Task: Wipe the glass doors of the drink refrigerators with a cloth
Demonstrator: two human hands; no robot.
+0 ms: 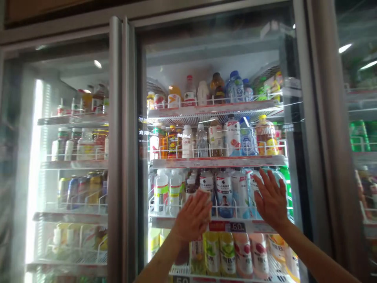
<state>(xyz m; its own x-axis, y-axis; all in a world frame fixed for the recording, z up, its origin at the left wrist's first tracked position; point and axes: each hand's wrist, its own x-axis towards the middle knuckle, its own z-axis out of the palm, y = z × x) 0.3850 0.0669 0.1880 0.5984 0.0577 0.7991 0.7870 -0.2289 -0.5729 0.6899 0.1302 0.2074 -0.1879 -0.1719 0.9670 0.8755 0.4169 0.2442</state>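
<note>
Both my hands rest on the glass door (165, 59) of a drinks fridge. My left hand (193, 215) has its fingers together and presses what looks like a small pale cloth (203, 192) against the glass, level with the third shelf (165, 222). My right hand (271, 199) lies flat on the same pane further right, fingers spread and pointing up, with nothing in it. Behind the glass near both hands stand white and blue bottles (224, 194).
Inside, several wire shelves hold rows of bottled drinks (232, 135). A metal door frame (122, 149) separates this door from a second glass door (73, 165) on the left, with cans and bottles behind it. A wide metal post (324, 137) stands at the right.
</note>
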